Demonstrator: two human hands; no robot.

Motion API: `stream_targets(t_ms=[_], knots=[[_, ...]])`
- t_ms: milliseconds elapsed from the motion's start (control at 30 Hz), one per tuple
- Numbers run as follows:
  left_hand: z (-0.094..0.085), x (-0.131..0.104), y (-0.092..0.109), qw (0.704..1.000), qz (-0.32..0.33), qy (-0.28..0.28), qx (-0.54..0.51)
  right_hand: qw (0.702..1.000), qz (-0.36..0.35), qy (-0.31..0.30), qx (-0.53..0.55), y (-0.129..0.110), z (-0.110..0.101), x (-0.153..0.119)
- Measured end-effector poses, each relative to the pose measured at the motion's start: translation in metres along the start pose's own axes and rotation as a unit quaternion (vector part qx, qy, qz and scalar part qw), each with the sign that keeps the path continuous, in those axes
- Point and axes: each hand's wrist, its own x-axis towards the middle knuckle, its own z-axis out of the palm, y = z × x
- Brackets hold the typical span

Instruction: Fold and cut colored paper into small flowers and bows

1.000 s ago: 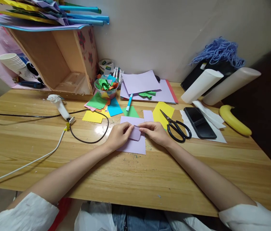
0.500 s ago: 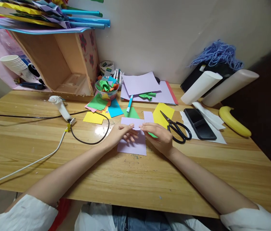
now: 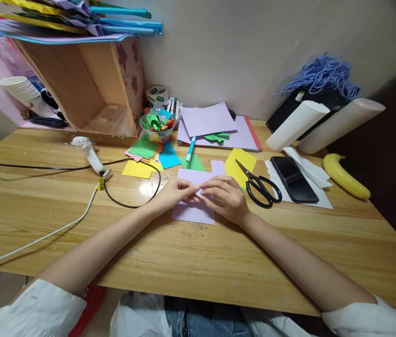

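A small piece of lavender paper (image 3: pixel 193 175) lies between my two hands, its far edge showing beyond my fingers. My left hand (image 3: pixel 178 192) is closed on it, thumb and fingertips pinched near its middle. From the other side my right hand (image 3: pixel 228 199) grips the same piece, its bent fingertips meeting those of the left. Beneath both hands a lavender sheet (image 3: pixel 193 214) rests on the table, partly covered by them. Just past the right hand sits a lavender strip (image 3: pixel 218 167). Black-handled scissors (image 3: pixel 259 183) lie to the right, blades partly on yellow paper (image 3: pixel 242 161).
Coloured paper squares (image 3: pixel 143 149) and a bowl of scraps (image 3: pixel 158 128) stand beyond the left hand. A blue marker (image 3: pixel 191 150) leans on stacked lavender sheets (image 3: pixel 208 119). On the left are a glue gun (image 3: pixel 88 155) and its cord; on the right, a phone (image 3: pixel 294 179) and banana (image 3: pixel 345 177).
My hands have come closer together, the fingertips now meeting over the lavender piece. The left hand's fingers have curled in from a looser spread. The view has shifted slightly.
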Motion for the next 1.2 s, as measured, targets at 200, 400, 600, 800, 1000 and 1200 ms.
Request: stream_targets(t_ms=[200,400,600,800,1000,1200], knots=[[-0.006,0.001,-0.005,0.999,0.001,-0.047,-0.006,0.998,0.054,-0.010,0.033,-0.004,0.000,0.001],[-0.006,0.002,-0.008,0.999,0.023,-0.040,0.002,0.982,0.173,-0.022,0.071,-0.008,0.001,0.004],[-0.003,0.000,-0.006,0.999,0.022,-0.012,0.025,0.970,0.221,-0.024,0.098,-0.007,0.002,0.003],[0.002,-0.003,-0.001,0.999,0.019,0.038,0.010,0.872,0.369,0.040,0.319,-0.003,0.008,0.002],[0.007,-0.003,-0.001,0.997,0.019,0.077,0.017,0.747,0.453,0.025,0.485,-0.001,0.012,0.003],[0.007,-0.004,0.002,0.998,0.008,0.060,0.030,0.736,0.461,0.043,0.494,0.000,0.012,0.002]])
